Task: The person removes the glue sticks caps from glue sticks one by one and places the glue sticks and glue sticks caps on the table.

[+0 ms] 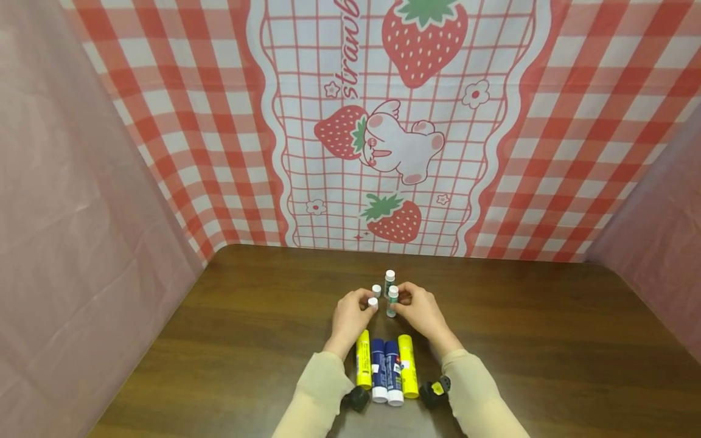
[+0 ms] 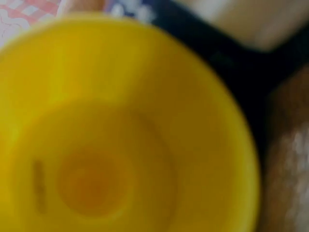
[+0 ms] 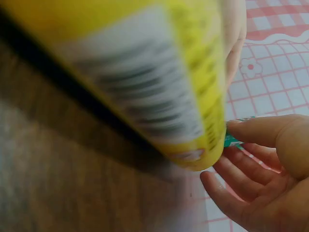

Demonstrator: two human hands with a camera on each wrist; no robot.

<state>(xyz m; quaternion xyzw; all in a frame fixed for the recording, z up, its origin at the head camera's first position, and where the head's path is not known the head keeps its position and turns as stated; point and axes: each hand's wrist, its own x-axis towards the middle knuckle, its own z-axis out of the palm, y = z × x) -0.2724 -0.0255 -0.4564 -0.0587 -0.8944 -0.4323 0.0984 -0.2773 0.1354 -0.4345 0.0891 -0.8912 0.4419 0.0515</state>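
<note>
My left hand (image 1: 350,314) pinches a small white-capped glue stick (image 1: 373,302) between thumb and fingers; its body is mostly hidden. Just behind it stands another white cap (image 1: 376,289). Thumb and fingers of my right hand (image 1: 420,310) grip a small upright glue stick (image 1: 392,302) with a green label and white cap. Directly behind that one is a similar glue stick (image 1: 389,281). In the right wrist view, only a bit of green label (image 3: 234,141) shows at the thumb. A yellow tube's end (image 2: 145,72) fills the left wrist view, hiding most of the hand.
Between my forearms lie large glue sticks side by side: a yellow one (image 1: 363,365), two blue ones (image 1: 378,368) with white ends, and another yellow one (image 1: 408,368). They rest on a brown wooden table (image 1: 246,340). A strawberry-patterned cloth (image 1: 306,176) hangs behind.
</note>
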